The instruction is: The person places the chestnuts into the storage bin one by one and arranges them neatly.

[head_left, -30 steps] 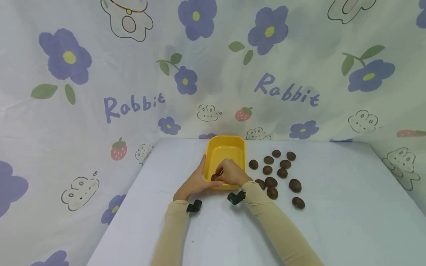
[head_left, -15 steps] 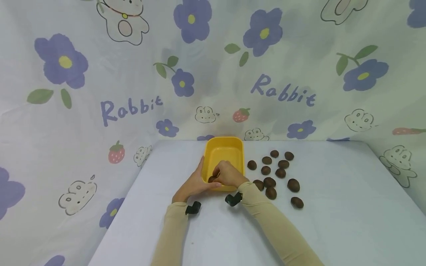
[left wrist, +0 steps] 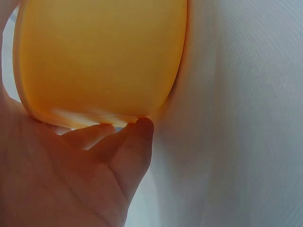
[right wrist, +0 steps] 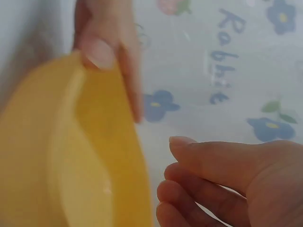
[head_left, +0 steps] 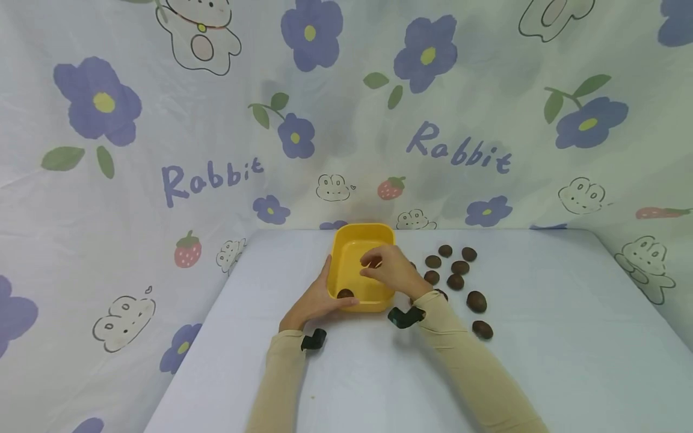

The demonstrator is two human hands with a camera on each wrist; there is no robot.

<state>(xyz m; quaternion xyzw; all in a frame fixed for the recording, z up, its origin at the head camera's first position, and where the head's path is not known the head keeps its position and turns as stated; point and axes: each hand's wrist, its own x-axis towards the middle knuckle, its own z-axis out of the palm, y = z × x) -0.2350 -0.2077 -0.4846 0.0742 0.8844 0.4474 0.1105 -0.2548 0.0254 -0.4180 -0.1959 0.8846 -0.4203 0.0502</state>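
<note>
The yellow tray (head_left: 348, 264) stands near the back of the table, with one brown nut (head_left: 345, 294) lying in its near left corner. My left hand (head_left: 316, 299) grips that corner, thumb over the near rim and fingers along the left side; the left wrist view has the hand (left wrist: 90, 175) against the outer wall of the tray (left wrist: 104, 56). Over the tray's right part is my right hand (head_left: 397, 270), empty, thumb and fingertips apart. The right wrist view gives this hand (right wrist: 236, 175) loosely curved beside the tray (right wrist: 90, 165).
Several brown nuts (head_left: 455, 282) lie scattered right of the tray, some partly hidden by my right hand and wrist. The nearest one (head_left: 482, 329) lies beside my right sleeve. A printed cloth (head_left: 346, 120) hangs behind the white table (head_left: 541, 313).
My right hand has come off the nut in the tray's near left corner and moved up and right, its fingers parting. The left hand keeps its grip on the tray.
</note>
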